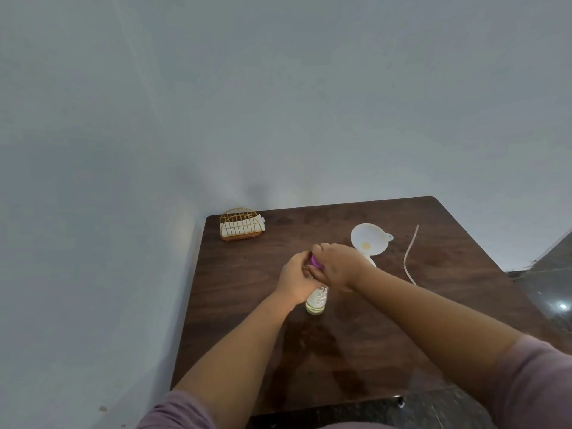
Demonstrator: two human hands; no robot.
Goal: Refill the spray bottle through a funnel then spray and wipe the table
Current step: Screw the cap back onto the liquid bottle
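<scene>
We have the spray bottle [316, 301] standing upright near the middle of the dark wooden table [433, 320], its clear lower body showing a little pale liquid at the base. Our left hand [295, 278] wraps around the bottle's upper part, steadying it so it cannot turn or tip. Our right hand [335, 266] curls over the purple cap [99, 261] [409, 261]

HmmWe have the spray bottle [316, 301] standing upright near the middle of the dark wooden table [433, 320], with a little pale liquid showing in its clear base. Our left hand [295, 278] is curled round the bottle's upper part, gripping it, we judge, so that it cannot turn or tip. Our right hand [335, 266] closes from above over the purple cap [409, 261]
</scene>
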